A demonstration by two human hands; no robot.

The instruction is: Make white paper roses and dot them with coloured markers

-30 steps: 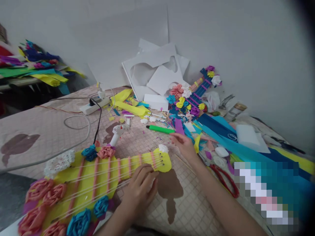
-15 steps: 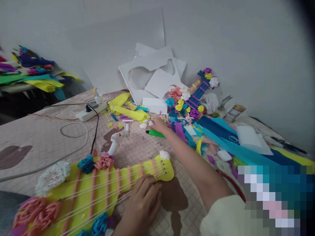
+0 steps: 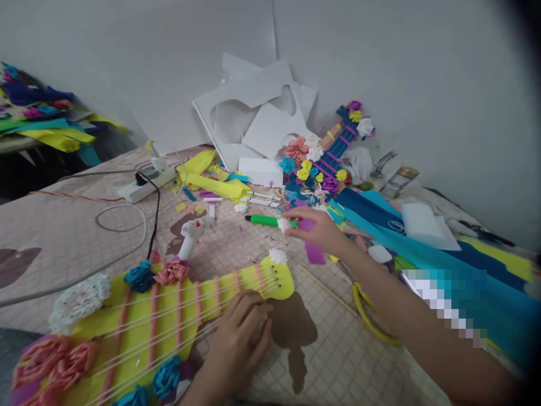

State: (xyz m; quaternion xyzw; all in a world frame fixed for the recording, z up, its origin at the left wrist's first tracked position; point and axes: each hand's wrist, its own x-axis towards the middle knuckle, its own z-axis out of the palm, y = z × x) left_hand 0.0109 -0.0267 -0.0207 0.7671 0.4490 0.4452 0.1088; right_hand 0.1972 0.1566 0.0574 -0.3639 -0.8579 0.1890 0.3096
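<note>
A yellow paper guitar (image 3: 164, 316) with pink bands, white strings and paper flowers lies at the lower left. Beside its neck rests my left hand (image 3: 243, 338), fingers curled; whether anything is under them is hidden. My right hand (image 3: 315, 225) pinches a small white paper flower (image 3: 286, 224) above the green marker (image 3: 264, 220). Another white flower (image 3: 278, 256) sits on the guitar's head, and a loose one (image 3: 240, 208) lies farther back. A white glue gun (image 3: 191, 237) stands behind the guitar.
A power strip (image 3: 146, 186) with cables lies at the back left. Cut white boards (image 3: 257, 113) and a blue guitar (image 3: 338, 152) lean against the wall. Yellow-handled scissors (image 3: 372, 321), a thin stick (image 3: 327, 288) and blue paper (image 3: 431, 265) are at the right.
My right hand has moved right and nearer, lifting a white flower from the table. The scissors and stick are now uncovered. My left hand stays beside the neck; the view has shifted slightly.
</note>
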